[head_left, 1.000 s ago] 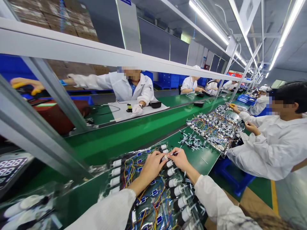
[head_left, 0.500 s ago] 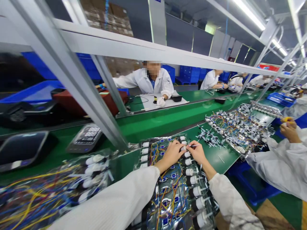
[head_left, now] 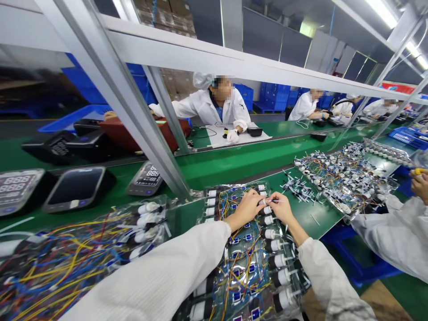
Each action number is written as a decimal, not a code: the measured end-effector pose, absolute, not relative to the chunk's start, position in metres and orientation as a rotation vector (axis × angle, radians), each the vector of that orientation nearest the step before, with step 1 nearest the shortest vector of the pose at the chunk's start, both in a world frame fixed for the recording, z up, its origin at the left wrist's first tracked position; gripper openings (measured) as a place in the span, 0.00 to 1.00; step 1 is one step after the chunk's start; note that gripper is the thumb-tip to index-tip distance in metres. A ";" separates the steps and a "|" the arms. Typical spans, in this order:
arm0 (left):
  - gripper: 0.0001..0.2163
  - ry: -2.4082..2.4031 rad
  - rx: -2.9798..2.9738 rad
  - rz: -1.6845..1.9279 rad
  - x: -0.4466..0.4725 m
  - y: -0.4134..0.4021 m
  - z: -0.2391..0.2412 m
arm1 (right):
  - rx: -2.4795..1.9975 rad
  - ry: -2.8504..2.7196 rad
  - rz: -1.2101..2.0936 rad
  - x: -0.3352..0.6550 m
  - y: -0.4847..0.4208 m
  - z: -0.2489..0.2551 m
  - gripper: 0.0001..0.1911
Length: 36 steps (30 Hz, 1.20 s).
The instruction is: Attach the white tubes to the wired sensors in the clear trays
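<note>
My left hand (head_left: 249,206) is closed, thumb and fingers on a small white-and-black cylindrical motor (head_left: 263,202) near the far end of the right-hand row. Right beside it my right hand (head_left: 281,207) pinches a thin white tube (head_left: 276,200) against the motor's white end. Whether the tube is seated there is hidden by the fingertips. Under both hands lies a clear plastic tray (head_left: 245,249) with motors along both sides, small blue circuit boards and yellow, red and blue wires. Nearer motors in the right row, such as a white-ended motor (head_left: 283,276), have pale tubes sticking out.
Loose white tubes (head_left: 302,187) lie right of the tray. Beyond them is another tray of wired parts (head_left: 344,178). More wired motors (head_left: 76,254) lie at left, near display units (head_left: 75,187). A metal post (head_left: 143,120) rises at left; a co-worker's sleeve (head_left: 394,240) is at right.
The view has swung left, bringing another display unit into sight. Both hands stay together at the far end of the right motor row. The co-worker opposite has turned their head.
</note>
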<state>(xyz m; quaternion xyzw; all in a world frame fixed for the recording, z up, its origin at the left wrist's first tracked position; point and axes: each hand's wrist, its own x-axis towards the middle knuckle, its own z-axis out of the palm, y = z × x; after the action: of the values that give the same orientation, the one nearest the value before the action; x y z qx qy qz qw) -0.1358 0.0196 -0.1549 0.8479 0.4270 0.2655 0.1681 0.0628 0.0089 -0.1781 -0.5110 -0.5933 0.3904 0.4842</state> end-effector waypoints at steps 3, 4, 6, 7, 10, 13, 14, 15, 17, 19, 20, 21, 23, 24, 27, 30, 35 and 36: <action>0.13 1.190 2.455 0.725 -0.135 0.019 -0.150 | -1.222 -1.494 0.982 0.073 0.006 -0.172 0.12; 0.15 1.191 2.478 0.719 -0.135 0.019 -0.148 | -1.223 -1.530 0.982 0.080 0.006 -0.169 0.16; 0.17 1.208 2.533 0.711 -0.134 0.019 -0.144 | -1.284 -1.601 0.910 0.100 0.010 -0.160 0.22; 0.17 1.216 2.560 0.705 -0.133 0.020 -0.142 | -1.342 -1.629 0.837 0.112 0.013 -0.155 0.23; 0.17 1.204 2.627 0.665 -0.134 0.026 -0.135 | -1.508 -1.671 0.643 0.140 0.031 -0.141 0.19; 0.16 1.180 2.709 0.604 -0.138 0.030 -0.129 | -1.633 -1.784 0.573 0.148 0.048 -0.135 0.09; 0.17 1.175 2.746 0.581 -0.139 0.031 -0.128 | -1.677 -1.821 0.557 0.146 0.052 -0.134 0.06; 0.17 1.169 2.782 0.559 -0.141 0.031 -0.128 | -1.722 -1.850 0.541 0.142 0.055 -0.135 0.04; 0.19 1.164 2.838 0.537 -0.142 0.030 -0.129 | -1.814 -1.883 0.507 0.133 0.058 -0.136 0.05; 0.21 1.172 2.858 0.549 -0.142 0.030 -0.131 | -1.893 -1.894 0.475 0.126 0.057 -0.137 0.07; 0.22 1.179 2.864 0.558 -0.142 0.029 -0.132 | -1.922 -1.893 0.461 0.125 0.055 -0.137 0.07; 0.22 1.188 2.868 0.567 -0.141 0.029 -0.134 | -1.942 -1.890 0.450 0.125 0.053 -0.135 0.08; 0.23 1.204 2.867 0.582 -0.140 0.028 -0.135 | -1.951 -1.872 0.434 0.128 0.049 -0.128 0.11; 0.22 1.212 2.862 0.588 -0.140 0.028 -0.135 | -1.942 -1.858 0.431 0.130 0.047 -0.122 0.12; 0.21 1.229 2.840 0.604 -0.139 0.027 -0.132 | -1.864 -1.786 0.445 0.138 0.047 -0.099 0.14; 0.20 1.230 2.820 0.629 -0.139 0.026 -0.128 | -1.723 -1.689 0.554 0.132 0.051 -0.081 0.10; 0.13 1.173 2.759 0.676 -0.141 0.026 -0.126 | -1.420 -1.521 0.887 0.088 0.056 -0.089 0.10; 0.12 1.161 2.750 0.672 -0.141 0.026 -0.126 | -1.374 -1.487 0.931 0.078 0.056 -0.095 0.11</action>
<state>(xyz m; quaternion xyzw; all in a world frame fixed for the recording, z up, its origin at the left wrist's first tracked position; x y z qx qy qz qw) -0.1409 0.0261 -0.1261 0.8981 0.3790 0.2193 0.0409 0.0784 0.0559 -0.0949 -0.5533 -0.5989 0.3750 0.4411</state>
